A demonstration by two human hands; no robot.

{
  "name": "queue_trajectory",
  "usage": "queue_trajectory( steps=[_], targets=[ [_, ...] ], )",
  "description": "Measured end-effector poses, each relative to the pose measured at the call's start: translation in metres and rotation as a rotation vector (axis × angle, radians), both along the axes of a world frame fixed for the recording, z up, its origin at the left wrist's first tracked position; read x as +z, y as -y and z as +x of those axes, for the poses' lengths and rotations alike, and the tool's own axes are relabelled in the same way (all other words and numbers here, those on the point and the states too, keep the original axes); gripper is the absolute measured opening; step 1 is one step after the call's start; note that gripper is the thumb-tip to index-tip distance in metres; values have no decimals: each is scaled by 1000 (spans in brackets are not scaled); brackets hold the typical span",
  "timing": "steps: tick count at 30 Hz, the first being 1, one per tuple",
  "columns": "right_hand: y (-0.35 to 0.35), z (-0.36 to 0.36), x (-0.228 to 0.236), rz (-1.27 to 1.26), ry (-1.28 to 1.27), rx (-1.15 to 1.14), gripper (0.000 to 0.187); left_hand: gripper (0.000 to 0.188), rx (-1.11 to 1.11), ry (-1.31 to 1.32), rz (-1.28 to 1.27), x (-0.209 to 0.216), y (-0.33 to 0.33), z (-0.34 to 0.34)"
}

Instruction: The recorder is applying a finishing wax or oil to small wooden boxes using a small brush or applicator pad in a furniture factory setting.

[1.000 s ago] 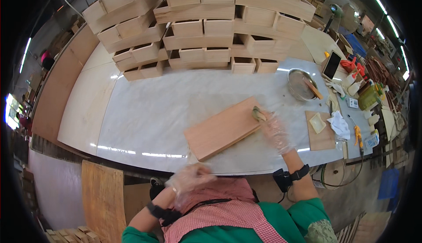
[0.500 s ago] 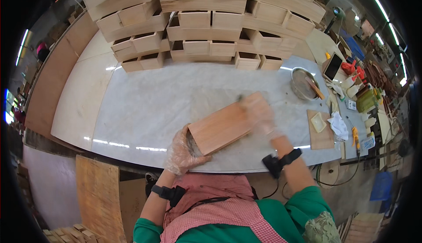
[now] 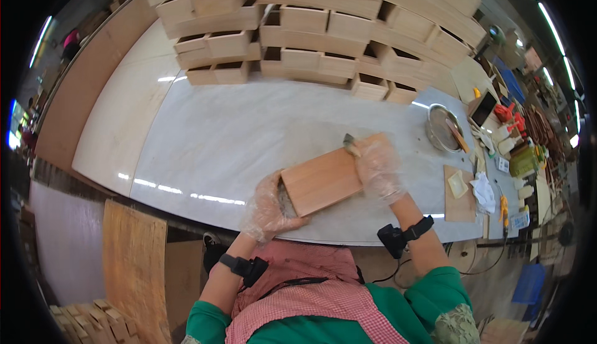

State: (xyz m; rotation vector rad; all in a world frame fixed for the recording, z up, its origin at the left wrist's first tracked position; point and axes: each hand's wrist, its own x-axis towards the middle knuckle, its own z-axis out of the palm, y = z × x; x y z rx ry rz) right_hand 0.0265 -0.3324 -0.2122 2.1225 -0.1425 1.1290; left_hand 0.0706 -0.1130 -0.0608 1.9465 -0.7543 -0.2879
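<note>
A reddish-brown wooden drawer box [image 3: 323, 181] is tilted over the near part of the table, its broad smooth face turned up. My left hand [image 3: 267, 208], in a clear plastic glove, grips the box's left end, with the thumb along the near edge. At the right end, my gloved right hand [image 3: 380, 168] is closed around a small brush [image 3: 350, 144]. Its dark bristles stick out at the far edge of the box, while its handle is mostly hidden by the fingers. The right hand covers part of the upper face.
Stacked pale wooden drawers [image 3: 311, 27] line the back of the grey-topped table [image 3: 205, 132]. To the right are a metal bowl [image 3: 440, 134] with a wooden-handled tool, a small board [image 3: 457, 210] bearing a shallow dish, a white cloth [image 3: 482, 193], bottles and a dark-screened device [image 3: 483, 107].
My right hand has shifted slightly right and down with the brush, whose bristles now show more clearly. The left hand and box have moved a little right as the whole view shifted.
</note>
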Motion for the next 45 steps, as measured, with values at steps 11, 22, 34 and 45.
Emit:
queue_trajectory(
  steps=[11,22,34,45],
  targets=[
    [-49,12,204,528,-1030,600,25,92,13,-5,-117,5,0,-2],
    [-34,-75,202,985,-961,213,23,95,-15,-34,-60,5,-1,-1],
    [-88,-60,211,929,-1076,693,24,85,10,-137,-322,-9,9,-3],
    [-40,-63,241,1089,-1206,246,24,90,75,-610,-484,14,20,-8]
  ],
)
